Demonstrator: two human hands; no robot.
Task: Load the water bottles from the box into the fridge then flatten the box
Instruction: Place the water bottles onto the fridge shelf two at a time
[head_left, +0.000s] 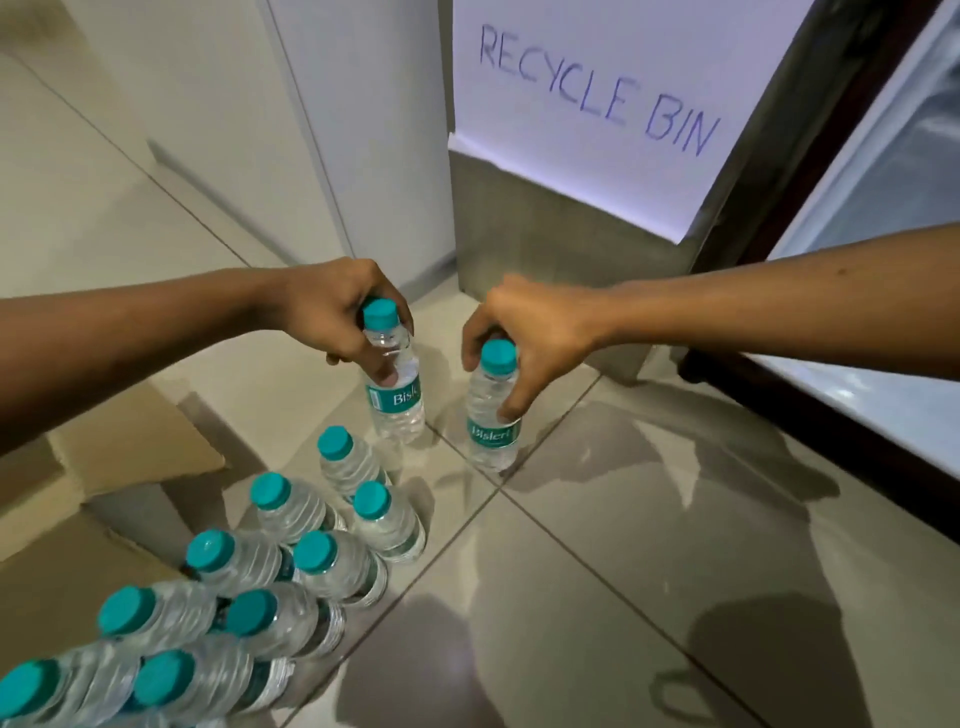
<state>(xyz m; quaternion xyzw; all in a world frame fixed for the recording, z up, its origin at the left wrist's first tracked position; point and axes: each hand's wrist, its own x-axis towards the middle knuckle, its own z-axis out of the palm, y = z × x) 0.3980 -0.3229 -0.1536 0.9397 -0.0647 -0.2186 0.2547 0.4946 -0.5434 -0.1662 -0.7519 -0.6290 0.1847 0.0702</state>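
left hand (337, 312): clamped round the neck/shoulder of a small clear plastic water bottle w/ teal cap (397, 384), thumb down on the label. bottle's upright, base at or just off the tiled floor (649, 519), can't tell which.

right hand (524, 332): same deal on a second clear teal-capped bottle (493, 410), fingers draped over the cap from above, tips pinching the shoulder.

why 2 at once: prob one bottle per hand = half the trips to the fridge, imo.

rest of the bottles (311, 561): about 9 more standing in two rows on the floor, bottom left, just beside the brown cardboard box (140, 452). box flaps open, not flattened yet. looks like they were lined up outside it so they're easy to grab.

fridge (883, 322): open door/edge on the right, near the right forearm, so short carry.

arms: both reach fwd + down, wrists bent, palms over the caps.

bg: grey bin (545, 244) w/ white paper sign "RECYCLE BIN" (597, 104) straight ahead, likely where the box ends up.
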